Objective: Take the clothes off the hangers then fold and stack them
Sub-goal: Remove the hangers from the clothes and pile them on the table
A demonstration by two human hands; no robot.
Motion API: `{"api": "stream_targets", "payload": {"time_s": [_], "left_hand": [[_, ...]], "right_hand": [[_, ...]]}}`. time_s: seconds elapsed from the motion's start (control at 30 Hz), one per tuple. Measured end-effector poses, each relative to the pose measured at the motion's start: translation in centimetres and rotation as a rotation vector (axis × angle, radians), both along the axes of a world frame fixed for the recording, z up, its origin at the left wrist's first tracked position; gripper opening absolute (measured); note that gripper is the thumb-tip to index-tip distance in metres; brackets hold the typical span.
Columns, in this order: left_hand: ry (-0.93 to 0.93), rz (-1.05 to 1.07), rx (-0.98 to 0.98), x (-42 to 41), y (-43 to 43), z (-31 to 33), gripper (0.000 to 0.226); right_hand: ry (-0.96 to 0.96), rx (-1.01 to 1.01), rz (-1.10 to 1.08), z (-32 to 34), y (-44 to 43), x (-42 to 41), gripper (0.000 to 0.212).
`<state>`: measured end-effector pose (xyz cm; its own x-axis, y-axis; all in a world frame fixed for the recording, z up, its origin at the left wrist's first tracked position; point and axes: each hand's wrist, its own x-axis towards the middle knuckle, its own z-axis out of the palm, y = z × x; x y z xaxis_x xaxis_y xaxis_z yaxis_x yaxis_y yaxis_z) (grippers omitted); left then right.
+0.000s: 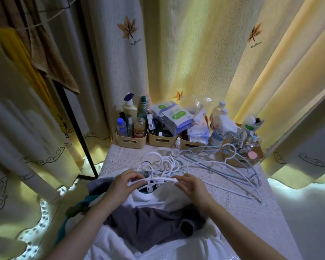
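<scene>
A pile of clothes lies on the near end of the table: a white garment [144,196], a dark grey garment [150,222] over it, and teal and grey cloth [94,190] hanging off the left edge. A white plastic hanger [158,182] still sits in the white garment's neck. My left hand [124,182] grips the hanger's left arm. My right hand [189,185] pinches its right end. Several empty white and pale blue hangers [204,166] lie tangled just beyond my hands.
The table [242,203] has a lace cloth. Beige bins [129,141] of bottles, packets and a cardboard box [248,158] crowd its far end. A black rack pole [77,124] with a brown towel [51,59] stands at the left. Curtains surround everything.
</scene>
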<state>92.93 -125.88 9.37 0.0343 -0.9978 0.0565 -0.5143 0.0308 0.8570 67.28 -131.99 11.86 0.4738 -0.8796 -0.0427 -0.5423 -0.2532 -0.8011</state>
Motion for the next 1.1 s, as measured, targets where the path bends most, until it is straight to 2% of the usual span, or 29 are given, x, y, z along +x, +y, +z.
{"api": "stream_targets", "payload": {"time_s": [0.13,0.3,0.4,0.53,0.6,0.67,0.7,0.77,0.83,0.9,1.0,1.1], "left_hand": [[-0.06,-0.038,-0.008,-2.0,-0.7,0.4,0.008],[-0.101,0.074,-0.015,0.5,-0.9,1.3,0.011],[-0.057,0.198,-0.05,3.2,-0.3,1.7,0.023],[0.073,0.312,-0.067,4.9,-0.1,2.1,0.025],[0.082,0.256,-0.052,4.4,-0.5,2.4,0.025],[0.074,0.182,-0.035,3.1,-1.0,2.8,0.026],[0.069,0.147,-0.032,2.3,-1.3,2.9,0.027],[0.067,0.07,-0.011,0.6,-1.8,3.1,0.025],[0.076,0.001,0.02,-1.2,-2.3,2.9,0.023],[0.056,-0.032,0.024,-2.4,-2.5,2.4,0.021],[0.099,0.022,0.043,-2.4,-2.1,1.4,0.012],[0.107,0.088,0.153,-0.7,-1.8,0.1,0.019]], "right_hand": [[0.045,-0.043,0.138,-0.1,0.4,0.4,0.031],[0.028,0.002,-0.085,-0.9,-1.4,-2.2,0.022],[0.032,0.123,-0.143,-2.0,-1.4,-5.2,0.019],[0.191,0.186,-0.062,-3.3,-0.8,-6.8,0.027],[0.037,0.156,-0.206,-2.4,-1.6,-5.8,0.033],[-0.128,0.009,-0.359,0.0,-2.6,-3.8,0.03],[-0.158,-0.079,-0.342,1.3,-3.0,-2.7,0.027],[-0.116,-0.188,-0.117,3.6,-3.2,-0.1,0.027],[0.039,-0.1,0.154,4.6,-2.8,2.6,0.03],[0.161,0.042,0.281,4.5,-2.5,4.5,0.022],[0.134,0.12,0.281,4.1,-3.9,3.6,0.018],[0.058,0.148,0.054,4.4,-7.1,-1.6,0.024]]}}
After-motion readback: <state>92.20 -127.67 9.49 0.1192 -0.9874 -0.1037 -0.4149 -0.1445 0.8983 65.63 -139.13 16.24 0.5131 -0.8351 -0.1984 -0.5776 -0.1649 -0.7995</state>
